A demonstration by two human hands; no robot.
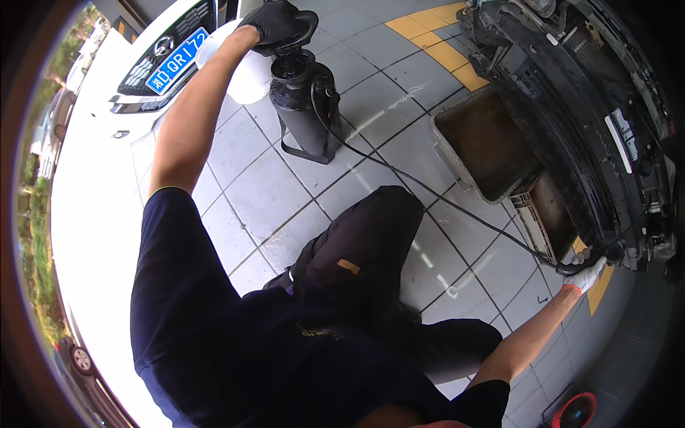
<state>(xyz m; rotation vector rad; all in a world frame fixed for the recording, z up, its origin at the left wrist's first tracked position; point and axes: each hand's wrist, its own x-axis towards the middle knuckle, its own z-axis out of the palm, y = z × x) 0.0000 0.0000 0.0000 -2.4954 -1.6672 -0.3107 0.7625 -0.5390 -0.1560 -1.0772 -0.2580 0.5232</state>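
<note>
My left hand (280, 25), in a black glove, is wrapped round the black pump handle (308, 27) on top of a black canister (303, 107). The canister stands upright on the tiles, its body smeared and wet-looking near the neck. A thin black hose (435, 196) runs from its upper part across the floor to my right. There my right hand (589, 277), in a white glove, is closed on the hose's thicker black end (567, 269), low beside the car front. The tip of that end is hidden against dark parts.
A stripped car front (571, 128) fills the right side. Beneath it stand a dirty grey tub (485, 143) and a second shallow bin (546, 214). A white bucket (250, 71) and a white car (153, 64) are at left. A round red-rimmed object (575, 411) lies lower right.
</note>
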